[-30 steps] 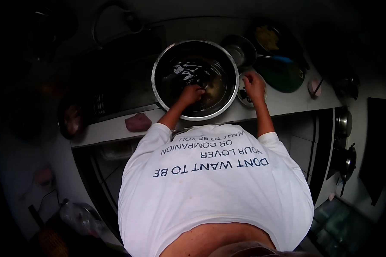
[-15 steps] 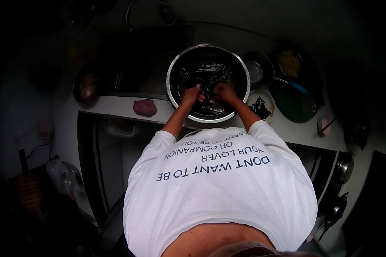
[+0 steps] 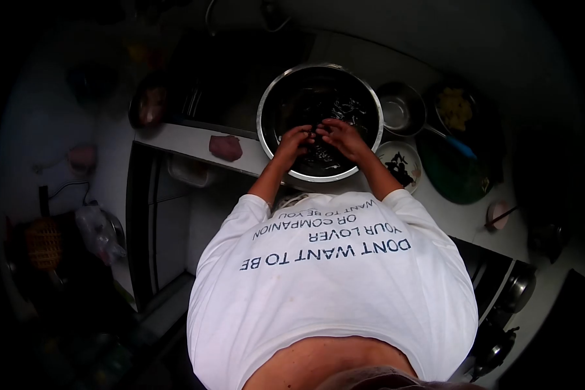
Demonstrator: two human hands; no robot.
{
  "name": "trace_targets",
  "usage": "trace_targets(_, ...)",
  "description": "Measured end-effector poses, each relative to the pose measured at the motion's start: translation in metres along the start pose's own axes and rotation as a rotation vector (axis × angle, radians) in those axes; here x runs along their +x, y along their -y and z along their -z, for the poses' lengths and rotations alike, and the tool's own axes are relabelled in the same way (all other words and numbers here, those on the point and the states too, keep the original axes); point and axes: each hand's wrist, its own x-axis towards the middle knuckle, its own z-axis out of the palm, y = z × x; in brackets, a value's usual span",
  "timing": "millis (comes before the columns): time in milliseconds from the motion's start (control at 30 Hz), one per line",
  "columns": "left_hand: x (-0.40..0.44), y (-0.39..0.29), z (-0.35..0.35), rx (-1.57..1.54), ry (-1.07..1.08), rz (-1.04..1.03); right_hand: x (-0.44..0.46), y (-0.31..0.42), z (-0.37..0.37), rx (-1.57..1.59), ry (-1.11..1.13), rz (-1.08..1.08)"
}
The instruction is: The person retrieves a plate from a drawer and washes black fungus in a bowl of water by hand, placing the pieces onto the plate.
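A large metal basin (image 3: pixel 264 144) holds dark water with shiny ripples and stands on the counter in front of me. Both of my hands are inside it, close together over the near half. My left hand (image 3: pixel 296 142) has its fingers bent inward, and my right hand (image 3: pixel 343 138) faces it with curled fingers. Something dark seems to be between the fingertips, too dim to name. Just right of the basin, a white plate (image 3: pixel 414 156) carries several small dark, limp pieces (image 3: pixel 398 168).
A blue-handled saucepan (image 3: pixel 403 112) touches the basin's right side. Beyond it are yellow food pieces (image 3: pixel 455 108) and a green round board (image 3: pixel 454 175). A pinkish cloth (image 3: pixel 225 148) lies on the counter at left, with a dark bowl (image 3: pixel 151 107) farther left.
My hands have come closer together, the right one moving inward with its fingers now more visible. The camera view has shifted slightly. Ripples in the water have changed.
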Motion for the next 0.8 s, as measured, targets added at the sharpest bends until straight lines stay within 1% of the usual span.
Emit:
trace_targets(133,0.001,-0.002,0.003,-0.105,0.098,0.037,0.002,-0.001,0.004,-0.07,-0.03,0.019)
trace_targets(233,0.001,-0.002,0.004,-0.152,0.137,0.041,0.003,-0.001,0.005,-0.088,-0.118,-0.031)
trace_targets(333,0.004,0.003,0.005,-0.089,0.111,0.046,0.005,-0.002,0.0,-0.138,-0.224,-0.042)
trace_targets(467,0.008,0.003,0.004,-0.083,0.097,0.025,0.006,-0.009,-0.013,0.0,-0.243,0.006)
trace_targets(533,0.007,0.0,0.008,-0.132,0.122,0.086,0.007,-0.012,-0.027,0.074,-0.297,0.013)
trace_targets(633,0.005,-0.006,0.015,-0.221,0.163,0.182,0.015,-0.023,-0.035,0.227,-0.215,0.108)
trace_targets(700,0.006,-0.01,0.022,-0.228,0.189,0.234,0.021,-0.027,-0.046,0.196,-0.234,0.159)
trace_targets(800,0.006,-0.02,0.034,-0.211,0.243,0.249,0.03,-0.036,-0.054,0.194,-0.257,0.199)
